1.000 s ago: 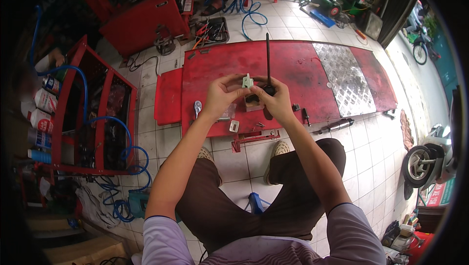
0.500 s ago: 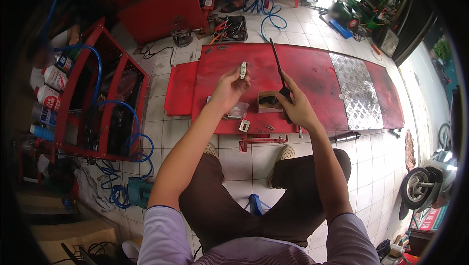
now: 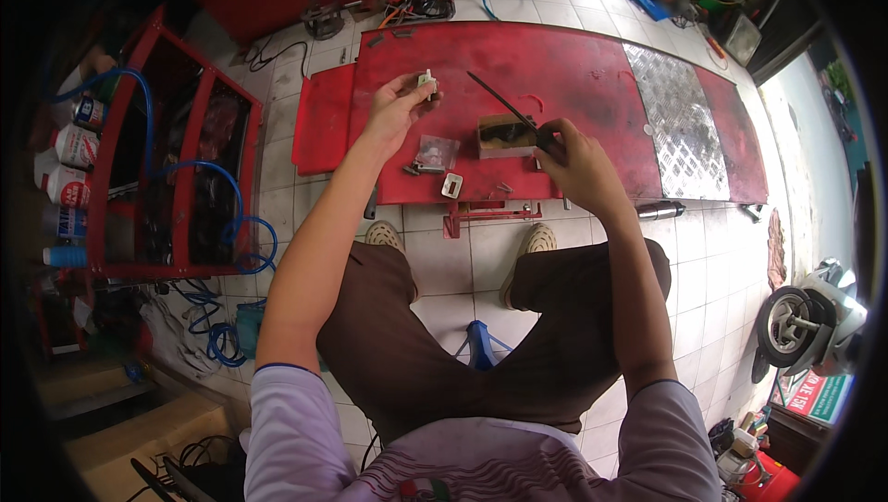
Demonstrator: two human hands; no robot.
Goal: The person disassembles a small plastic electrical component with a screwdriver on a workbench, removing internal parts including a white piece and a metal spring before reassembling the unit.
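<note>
My left hand holds a small white part up over the red metal platform. In my right hand is a black-handled tool whose long thin shaft points up and to the left. Between my hands an open cardboard box rests on the platform. A clear plastic bag and another small white part lie below my left hand, near the platform's front edge.
A red tool cart with blue hoses and spray cans stands at the left. Checkered metal plate covers part of the platform at the right. A scooter wheel is at the far right. Tools and cables lie beyond the platform.
My hands have moved apart: the left carried the white part to the left, the right drew the tool down and right, its shaft now tilted. The view has shifted lower over the platform.
</note>
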